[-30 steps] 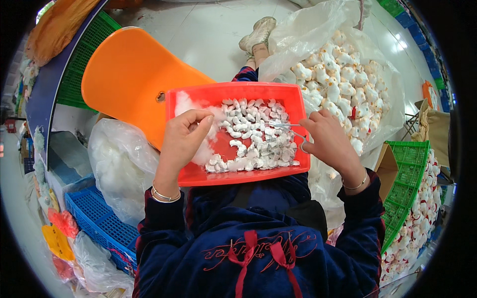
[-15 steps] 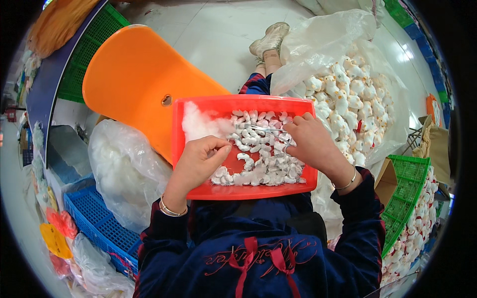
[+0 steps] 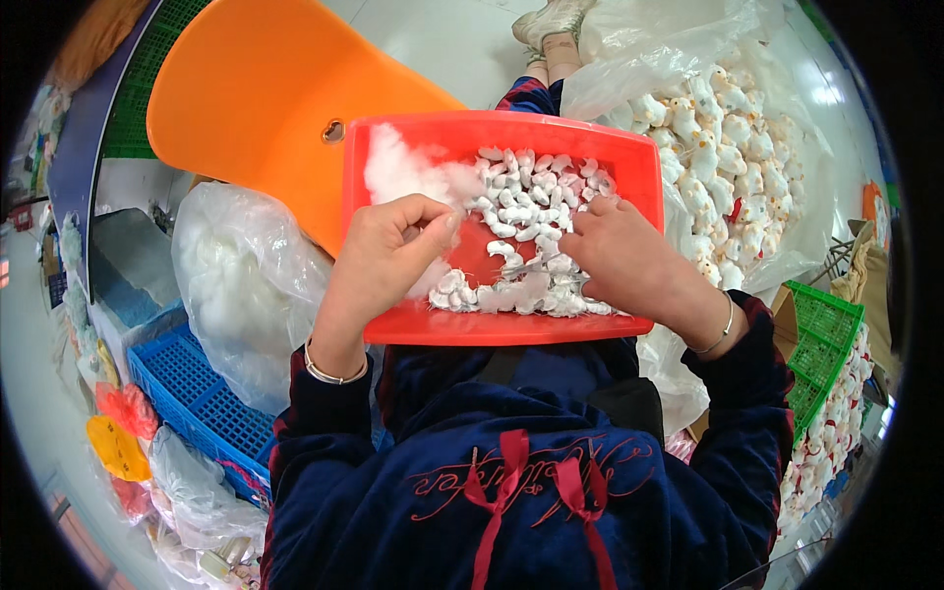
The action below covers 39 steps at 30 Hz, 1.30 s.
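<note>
A red plastic tray (image 3: 501, 329) rests on my lap, holding small white curved fabric pieces (image 3: 536, 202) and a tuft of white stuffing (image 3: 408, 172). Above the tray's left side, my left hand (image 3: 393, 251) is closed in a pinch, thumb against the fingers. What it pinches, if anything, is too small to make out. My right hand (image 3: 634, 261) is closed over the tray's right side, among the fabric pieces. A slim metal tool like forceps is in its fingers, mostly hidden by the hand and the white pieces.
An orange chair (image 3: 285, 108) stands beyond the tray to the left. At left are a clear bag of stuffing (image 3: 241, 295) and a blue crate (image 3: 202, 393). A large bag of white plush toys (image 3: 733, 167) lies right, with a green crate (image 3: 821, 344) nearer.
The view has shifted, so the tray sits higher in it. My right hand has moved nearer me over the tray, its metal tool now pointing down into the pieces. My left hand keeps its pinch.
</note>
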{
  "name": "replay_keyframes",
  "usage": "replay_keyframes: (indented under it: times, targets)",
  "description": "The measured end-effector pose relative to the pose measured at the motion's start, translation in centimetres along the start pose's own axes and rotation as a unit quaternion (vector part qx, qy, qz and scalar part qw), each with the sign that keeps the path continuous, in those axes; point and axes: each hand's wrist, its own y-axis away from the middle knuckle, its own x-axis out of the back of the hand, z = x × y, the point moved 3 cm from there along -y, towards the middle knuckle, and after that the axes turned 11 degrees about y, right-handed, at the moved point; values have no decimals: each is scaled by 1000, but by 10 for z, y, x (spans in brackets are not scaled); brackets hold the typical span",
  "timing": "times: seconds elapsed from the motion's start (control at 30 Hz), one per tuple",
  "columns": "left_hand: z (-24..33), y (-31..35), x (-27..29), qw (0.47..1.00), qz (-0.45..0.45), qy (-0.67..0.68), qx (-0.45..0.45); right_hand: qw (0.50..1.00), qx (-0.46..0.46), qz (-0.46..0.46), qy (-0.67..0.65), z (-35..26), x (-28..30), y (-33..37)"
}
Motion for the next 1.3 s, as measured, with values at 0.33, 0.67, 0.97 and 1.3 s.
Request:
replay_keyframes:
  times: [0.33,0.67,0.97,1.3]
  targets:
    - [1,2,-3,999,19,36,-30,997,-23,48,61,-51,-23,-36]
    - [-5,9,-3,999,0,51,1,985,-118,64,-110,13,-7,42]
    - [-14,17,-59,966,-6,258,28,955,-165,154,-190,-7,7,77]
    - [-30,19,-70,919,16,392,26,924,-178,206,-268,-13,-7,83]
